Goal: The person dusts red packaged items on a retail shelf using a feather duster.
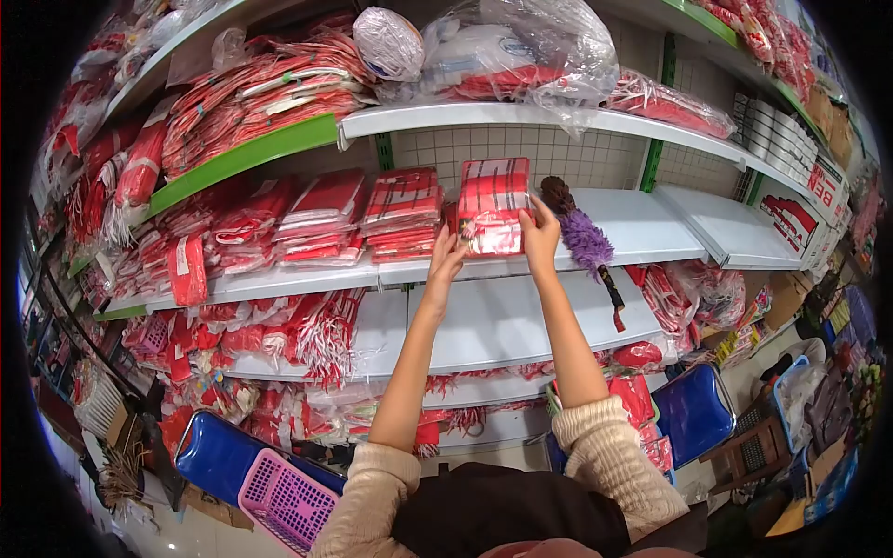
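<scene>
A clear-wrapped packet of red plaid cloth (pixel 496 191) is at the middle shelf's front, its plaid face turned toward me. My right hand (pixel 541 237) is closed on its lower right edge, thumb in front. At the lower left corner is my left hand (pixel 446 260), its fingers apart and close against the packet; whether they press on it is hard to see. Left of my hands stands a stack of similar plaid packets (pixel 402 214), with another stack of red and white packets (pixel 321 219) beside it. A purple duster (pixel 586 237) with a dark handle lies to the right.
The white middle shelf (pixel 651 223) runs across, and red packages (pixel 270 88) fill the upper shelf. Fringed red goods (pixel 330 335) hang over the shelf below. A blue seat (pixel 219 451) with a pink basket (pixel 288 502) and another blue seat (pixel 693 414) stand low down.
</scene>
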A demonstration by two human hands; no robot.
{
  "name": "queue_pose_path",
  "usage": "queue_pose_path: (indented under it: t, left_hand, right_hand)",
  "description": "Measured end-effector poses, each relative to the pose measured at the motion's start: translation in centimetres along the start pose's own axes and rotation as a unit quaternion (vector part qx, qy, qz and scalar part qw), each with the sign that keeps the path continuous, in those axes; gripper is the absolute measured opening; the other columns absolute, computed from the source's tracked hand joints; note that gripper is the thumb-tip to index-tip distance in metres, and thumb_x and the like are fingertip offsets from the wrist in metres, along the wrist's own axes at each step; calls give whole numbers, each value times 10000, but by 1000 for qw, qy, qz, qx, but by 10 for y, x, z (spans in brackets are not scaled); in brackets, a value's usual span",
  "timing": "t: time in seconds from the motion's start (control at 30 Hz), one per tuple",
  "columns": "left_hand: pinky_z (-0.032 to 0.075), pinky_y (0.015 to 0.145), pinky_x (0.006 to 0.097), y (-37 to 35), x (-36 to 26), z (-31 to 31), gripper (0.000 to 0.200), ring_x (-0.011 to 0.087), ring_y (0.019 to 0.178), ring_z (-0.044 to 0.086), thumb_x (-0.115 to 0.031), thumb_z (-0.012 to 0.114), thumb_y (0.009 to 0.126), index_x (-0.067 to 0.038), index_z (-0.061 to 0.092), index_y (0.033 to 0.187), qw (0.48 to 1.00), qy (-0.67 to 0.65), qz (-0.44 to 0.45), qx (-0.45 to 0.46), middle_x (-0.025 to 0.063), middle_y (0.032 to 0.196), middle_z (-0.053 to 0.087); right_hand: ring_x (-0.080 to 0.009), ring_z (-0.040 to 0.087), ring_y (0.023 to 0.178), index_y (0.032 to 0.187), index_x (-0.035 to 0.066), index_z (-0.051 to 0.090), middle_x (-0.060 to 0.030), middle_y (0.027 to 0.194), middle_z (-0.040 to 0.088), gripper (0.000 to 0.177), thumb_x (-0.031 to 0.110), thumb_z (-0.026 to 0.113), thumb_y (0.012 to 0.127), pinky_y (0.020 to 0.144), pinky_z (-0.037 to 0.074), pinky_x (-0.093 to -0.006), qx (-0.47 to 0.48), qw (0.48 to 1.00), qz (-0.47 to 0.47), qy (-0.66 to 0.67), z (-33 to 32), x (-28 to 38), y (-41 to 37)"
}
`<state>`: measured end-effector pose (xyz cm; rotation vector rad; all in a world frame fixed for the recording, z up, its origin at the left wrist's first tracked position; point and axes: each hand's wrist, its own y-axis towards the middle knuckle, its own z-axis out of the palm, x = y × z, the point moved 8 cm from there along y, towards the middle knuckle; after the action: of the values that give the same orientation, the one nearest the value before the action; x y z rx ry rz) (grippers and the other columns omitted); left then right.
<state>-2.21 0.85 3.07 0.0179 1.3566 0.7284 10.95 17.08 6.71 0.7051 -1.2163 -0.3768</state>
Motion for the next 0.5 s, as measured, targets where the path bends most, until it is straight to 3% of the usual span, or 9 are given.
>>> queue_pose_path:
  t: [0.07, 0.1, 0.2, 0.23, 0.33, 0.47, 0.5]
  left_hand:
    - [209, 1049, 354, 13, 3, -1, 728, 257, 1292, 270, -337, 555, 828, -57, 203, 1401, 997, 66, 26, 8, 158, 1417, 249]
    - [179, 1066, 358, 27, 24, -9, 753, 288, 1320, 213, -366, 588, 812, -28, 235, 1385, 992, 112, 47, 24, 185, 1427, 212]
    - [189, 1064, 365, 31, 45, -19, 797, 334, 1323, 197, -408, 596, 803, 13, 231, 1372, 935, 348, 67, 12, 216, 1436, 160]
    - [192, 1066, 385, 29, 46, -17, 796, 354, 1326, 181, -420, 592, 804, 5, 232, 1373, 926, 366, 95, 16, 239, 1426, 153]
    - [205, 1062, 391, 27, 49, -16, 790, 354, 1327, 181, -422, 593, 804, -15, 235, 1378, 919, 379, 104, 26, 234, 1426, 158]
    - [250, 1044, 405, 23, 39, -14, 757, 364, 1296, 244, -369, 601, 800, -39, 245, 1380, 892, 430, 140, 7, 210, 1411, 213]
    - [251, 1043, 404, 23, 40, -14, 746, 359, 1290, 256, -354, 600, 802, -44, 248, 1381, 884, 446, 141, -1, 209, 1411, 214]
  right_hand:
    - [-114, 568, 821, 1151, -8, 552, -124, 869, 651, 384, 36, 608, 773, 714, 445, -244, 6, 999, 25, -28, 16, -21, 20]
    - [-199, 608, 817, 1151, 13, 560, -163, 832, 656, 420, 82, 632, 743, 742, 469, -305, 29, 994, 74, -78, 25, -25, 23]
    - [-269, 621, 757, 1144, -5, 567, -168, 873, 656, 484, 188, 679, 715, 750, 468, -344, 95, 942, -9, -321, 47, -50, 26]
    - [-338, 588, 775, 1087, 13, 601, -171, 864, 638, 449, 227, 675, 700, 804, 438, -396, 62, 917, -77, -387, 50, -48, 20]
    - [-374, 534, 872, 1039, 24, 607, -182, 940, 595, 400, 241, 651, 705, 848, 404, -418, -40, 906, -124, -403, 42, -43, 3]
    - [-325, 547, 911, 962, 25, 630, -151, 1019, 587, 320, 269, 601, 758, 838, 422, -403, 15, 932, -1, -361, 38, -56, 0]
    - [-316, 548, 930, 959, 33, 637, -143, 1042, 585, 323, 289, 591, 768, 841, 424, -395, 15, 934, -15, -357, 37, -54, -2]
